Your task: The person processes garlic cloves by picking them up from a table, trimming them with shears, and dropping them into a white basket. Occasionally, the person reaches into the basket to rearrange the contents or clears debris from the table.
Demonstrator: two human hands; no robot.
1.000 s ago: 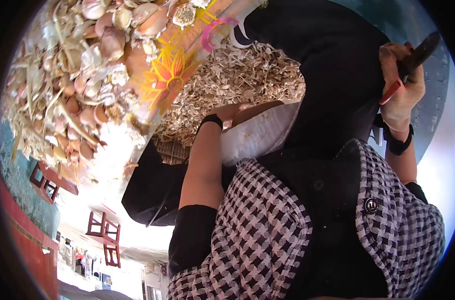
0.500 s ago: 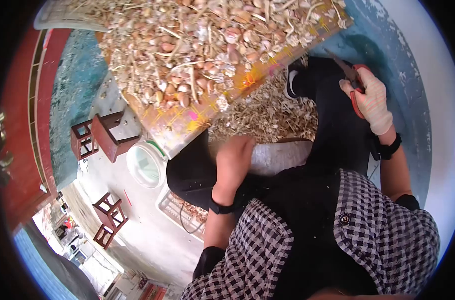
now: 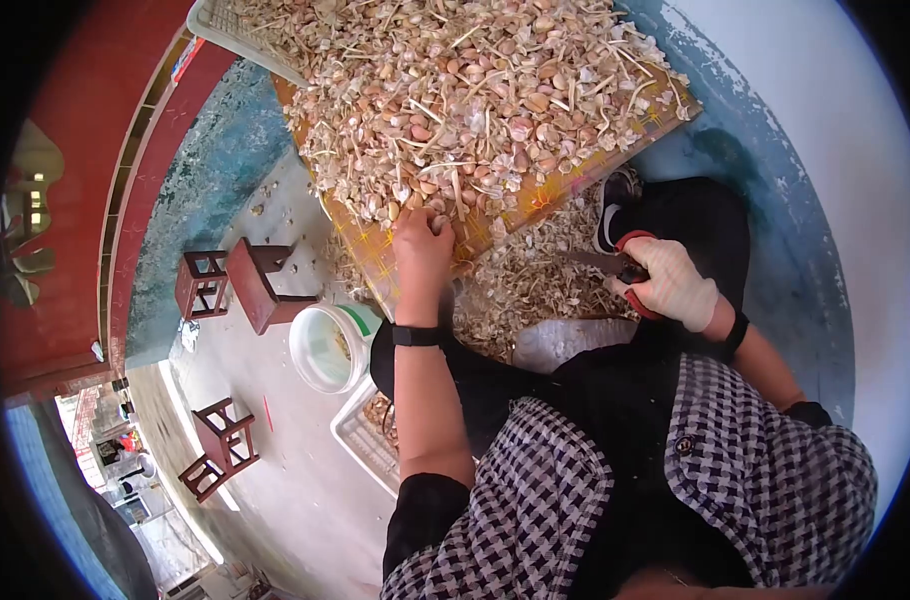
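My bare left hand (image 3: 422, 248) is at the near edge of the low table (image 3: 525, 200), its fingers curled against the garlic heap (image 3: 475, 110). What is pinched in those fingers, if anything, I cannot make out. Loose cloves, dry skins and cut stalks make up the heap. A pale glove covers my right hand (image 3: 675, 284), which grips red-handled scissors (image 3: 630, 268) over my lap side. Their dark blades point left, above the garlic waste (image 3: 520, 290) on the floor between my legs.
A white bucket (image 3: 320, 350) stands left of my knee, with a white plastic basket (image 3: 360, 440) holding garlic beside it. Brown wooden stools (image 3: 260, 285) are farther left. A pale crate (image 3: 240, 40) sits at the heap's far left. A blue-and-white wall (image 3: 805, 250) is close on my right.
My left hand has moved from near my lap up to the table edge and the heap. My right hand has swung inward and lower with the scissors, whose blades now point left.
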